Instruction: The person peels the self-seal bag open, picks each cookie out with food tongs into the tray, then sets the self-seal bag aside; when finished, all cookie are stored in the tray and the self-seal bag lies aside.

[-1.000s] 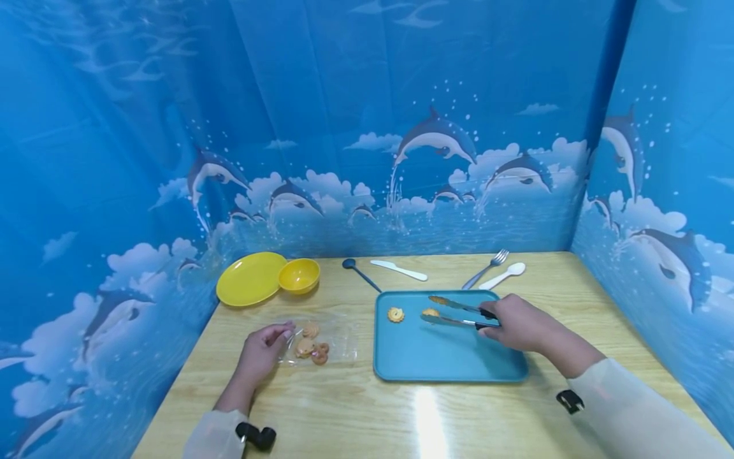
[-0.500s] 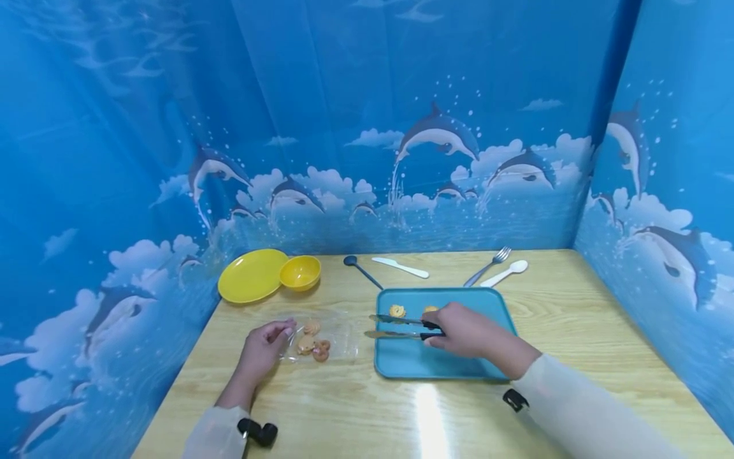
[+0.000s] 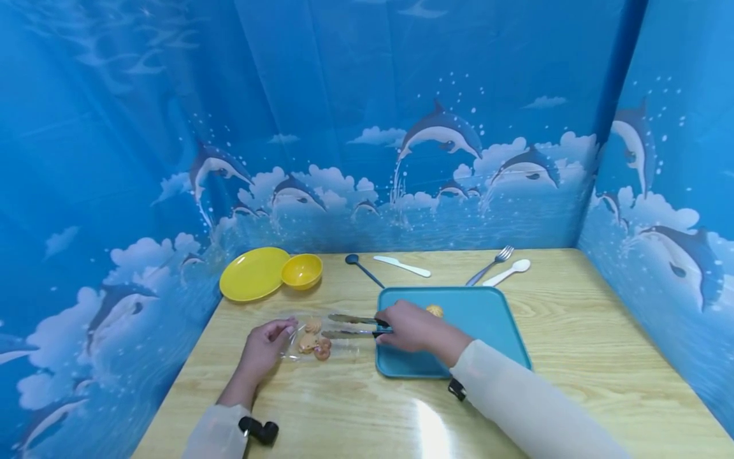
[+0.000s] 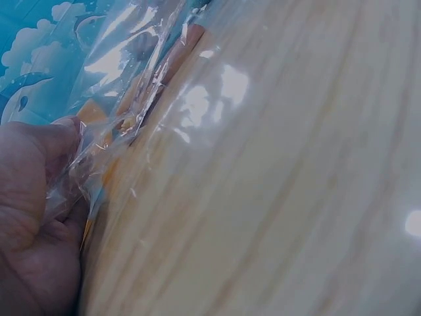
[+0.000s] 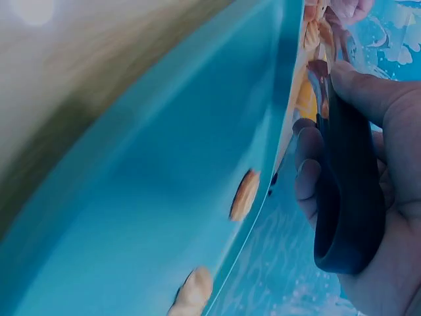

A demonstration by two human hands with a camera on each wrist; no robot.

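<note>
My left hand (image 3: 262,347) pinches the left edge of a clear plastic bag (image 3: 346,349) lying on the table; in the left wrist view the crinkled film (image 4: 125,72) runs out from between thumb and fingers. Several cookies (image 3: 308,345) are inside. My right hand (image 3: 410,326) grips metal tongs (image 3: 351,334) by their black handle (image 5: 352,191), above the left side of the teal tray (image 3: 484,335). The tong arms are spread with nothing between them, and their tips overlap the bag. One cookie (image 3: 434,310) shows beyond the right hand; two cookies (image 5: 245,195) appear on the tray in the right wrist view.
At the back left a yellow plate (image 3: 252,275) stands against a yellow bowl (image 3: 302,272). Behind the tray lie a dark long-handled spoon (image 3: 365,271), a white knife (image 3: 402,266), a fork (image 3: 490,266) and a white spoon (image 3: 507,273). Dolphin-print curtains (image 3: 344,127) enclose the table.
My right hand has carried the tongs left, from over the cookies on the tray to over the bag. It now covers the tray's left cookie in the head view. My left hand has stayed put.
</note>
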